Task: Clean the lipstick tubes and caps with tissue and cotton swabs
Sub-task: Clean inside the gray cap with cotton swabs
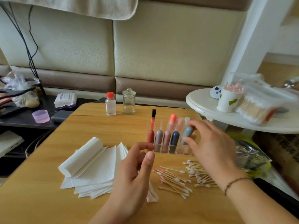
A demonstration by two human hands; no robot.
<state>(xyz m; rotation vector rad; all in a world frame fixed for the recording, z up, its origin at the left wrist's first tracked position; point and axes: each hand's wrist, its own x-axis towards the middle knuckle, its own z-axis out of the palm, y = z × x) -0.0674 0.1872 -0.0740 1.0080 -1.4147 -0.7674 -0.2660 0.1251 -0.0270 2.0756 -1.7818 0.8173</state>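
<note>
Grey-blue lipstick tube [187,135], smooth rounded capsule, tilted, pinched between thumb and fingers of right hand [208,143] over the right end of the clear acrylic organizer [163,151]; organizer sits mid-table, slightly right; near row holds red [151,136], mauve [159,136], dusty pink [167,137] and navy [174,137] tubes upright in separate slots; far row has a tall lip gloss [153,120] with black cap, a coral tube [173,121] and pale ones, partly hidden by the right hand; left hand [134,173] hovers nearer, fingers loosely curled, holding nothing; stack of white tissue sheets [92,173], fanned, top one rolled, left of it; wooden-stick cotton swabs [186,177] scattered near right, some tips pinkish; wood-grain table [40,199]; far edge: small clear bottle [110,104] with red cap, empty glass jar [129,101] with lid.
</note>
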